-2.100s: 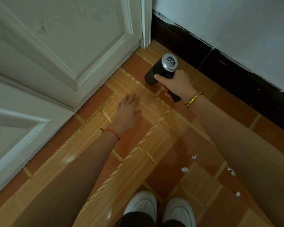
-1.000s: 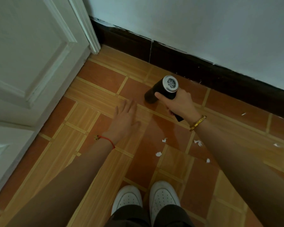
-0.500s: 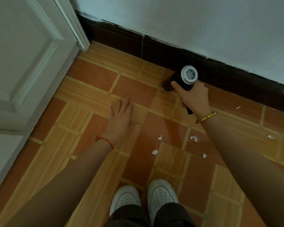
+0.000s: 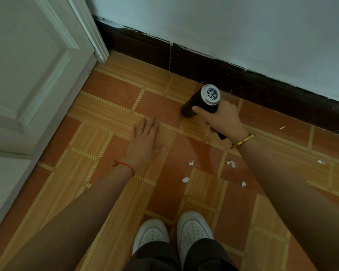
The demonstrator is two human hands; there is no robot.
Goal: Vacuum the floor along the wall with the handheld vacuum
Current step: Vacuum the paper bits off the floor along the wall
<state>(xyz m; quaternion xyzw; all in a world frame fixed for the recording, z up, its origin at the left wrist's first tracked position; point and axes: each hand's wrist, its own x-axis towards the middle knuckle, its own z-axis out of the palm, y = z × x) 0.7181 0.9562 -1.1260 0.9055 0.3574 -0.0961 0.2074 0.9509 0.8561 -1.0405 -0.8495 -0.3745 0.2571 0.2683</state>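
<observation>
My right hand (image 4: 222, 119) grips the black handheld vacuum (image 4: 199, 103), whose silver grille end faces up toward me. Its nozzle end points down-left onto the orange tiled floor (image 4: 110, 89), a short way out from the dark baseboard (image 4: 243, 79) under the white wall (image 4: 223, 26). My left hand (image 4: 145, 142) rests flat on the floor with its fingers spread, to the left of the vacuum and not touching it. Several white paper scraps (image 4: 231, 163) lie on the tiles behind the vacuum, between my arms.
A white panelled door (image 4: 27, 75) and its frame (image 4: 94, 40) stand at the left, meeting the baseboard in the corner. More scraps lie near the baseboard (image 4: 281, 127) and at the right (image 4: 320, 161). My white shoes (image 4: 192, 229) are at the bottom.
The vacuum went right along the baseboard from the door corner, then shifted slightly left and away from the wall in the last half second. My left hand has stayed flat on the floor.
</observation>
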